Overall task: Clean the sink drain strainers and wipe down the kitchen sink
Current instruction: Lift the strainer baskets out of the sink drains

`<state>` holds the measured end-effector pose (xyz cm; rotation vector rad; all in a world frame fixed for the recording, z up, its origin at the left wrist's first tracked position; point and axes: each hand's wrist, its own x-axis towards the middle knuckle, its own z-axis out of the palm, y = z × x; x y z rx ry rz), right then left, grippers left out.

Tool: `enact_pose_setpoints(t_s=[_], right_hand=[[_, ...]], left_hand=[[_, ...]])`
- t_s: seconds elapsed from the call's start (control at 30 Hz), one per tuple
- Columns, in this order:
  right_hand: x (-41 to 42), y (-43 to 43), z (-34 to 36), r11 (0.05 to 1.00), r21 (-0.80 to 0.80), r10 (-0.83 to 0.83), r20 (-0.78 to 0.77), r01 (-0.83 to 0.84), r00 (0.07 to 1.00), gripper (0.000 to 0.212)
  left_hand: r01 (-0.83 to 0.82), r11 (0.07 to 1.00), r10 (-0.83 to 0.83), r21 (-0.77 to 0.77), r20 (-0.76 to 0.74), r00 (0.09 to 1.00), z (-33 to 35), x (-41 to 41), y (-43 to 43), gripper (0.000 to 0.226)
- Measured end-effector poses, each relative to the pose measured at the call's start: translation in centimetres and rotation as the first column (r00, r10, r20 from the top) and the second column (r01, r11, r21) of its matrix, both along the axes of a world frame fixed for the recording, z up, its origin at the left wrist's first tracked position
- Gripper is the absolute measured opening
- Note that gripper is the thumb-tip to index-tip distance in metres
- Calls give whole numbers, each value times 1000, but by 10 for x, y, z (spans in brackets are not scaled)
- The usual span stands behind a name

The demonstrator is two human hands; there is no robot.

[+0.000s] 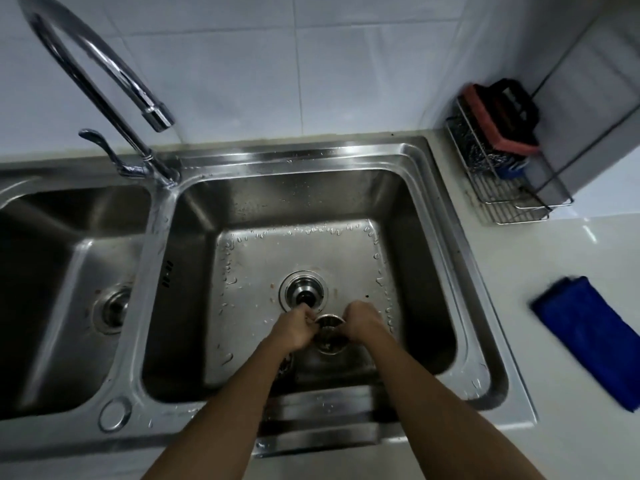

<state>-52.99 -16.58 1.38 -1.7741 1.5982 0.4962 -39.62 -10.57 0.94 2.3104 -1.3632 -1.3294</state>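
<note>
A round steel drain strainer (329, 332) is held over the floor of the right basin (415, 258), just in front of the open drain hole (304, 292). My left hand (292, 329) grips the strainer's left rim and my right hand (363, 323) grips its right rim. The basin floor is wet, with droplets and small specks of dirt. The left basin (41, 271) holds its own strainer (112, 308), seated in the drain. A folded blue cloth (595, 341) lies on the white counter at the right.
The curved chrome faucet (104, 74) rises from the divider between the basins, its spout over the right basin's back left corner and no water running. A wire rack (509, 181) with steel wool and a red scrub pad stands at the back right corner.
</note>
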Motion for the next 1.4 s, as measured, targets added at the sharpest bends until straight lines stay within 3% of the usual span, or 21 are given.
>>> enact_pose_setpoints(t_s=[0.2,0.5,0.9,1.13,1.27,1.4], right_hand=[[-14,18,-13,988,150,-44,19,40,999,40],[-15,19,-12,988,154,-27,18,24,999,32],[-17,18,13,989,131,73,18,-75,997,29],[-32,26,55,999,7,35,82,-36,996,46],[-46,28,101,974,-220,-21,118,47,993,46],[-70,24,137,906,-422,22,117,30,993,59]], left_hand=[[82,991,-81,105,-9,997,-8,-12,17,22],[135,979,-134,155,-12,991,-8,-16,23,36],[202,971,-206,125,25,978,12,-18,28,24],[376,926,-376,20,113,920,47,-3,27,48],[399,904,-354,-151,258,899,75,-4,8,39],[478,842,-377,-250,362,853,110,-24,-6,56]])
